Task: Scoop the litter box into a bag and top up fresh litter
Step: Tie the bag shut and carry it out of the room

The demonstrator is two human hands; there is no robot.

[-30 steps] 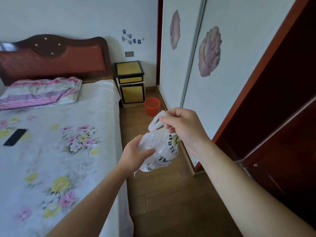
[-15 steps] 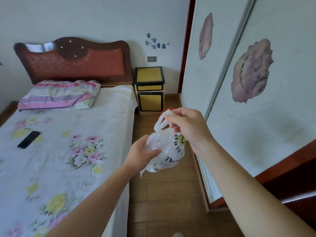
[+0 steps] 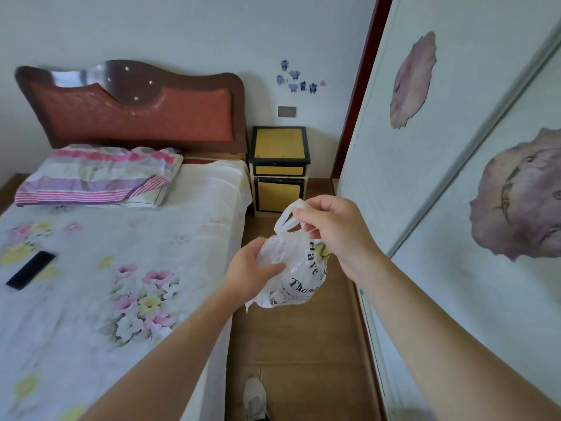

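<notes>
A crumpled white plastic bag [image 3: 299, 270] with black lettering hangs in front of me over the wooden floor. My right hand [image 3: 332, 230] pinches its handle loops from above. My left hand [image 3: 250, 273] grips the bag's bunched left side, thumb pressed into the plastic. No litter box, scoop or litter is in view.
A bed [image 3: 100, 268] with a floral sheet, a striped pillow [image 3: 97, 176] and a black phone [image 3: 30, 270] fills the left. A yellow and black nightstand [image 3: 278, 170] stands ahead. White sliding wardrobe doors [image 3: 455, 165] line the right. My white shoe [image 3: 255, 396] is on the narrow floor strip.
The view has swung left and forward: the dark wooden door on the right is gone, and the orange bin is no longer visible behind the bag. Both hands hold the bag as before.
</notes>
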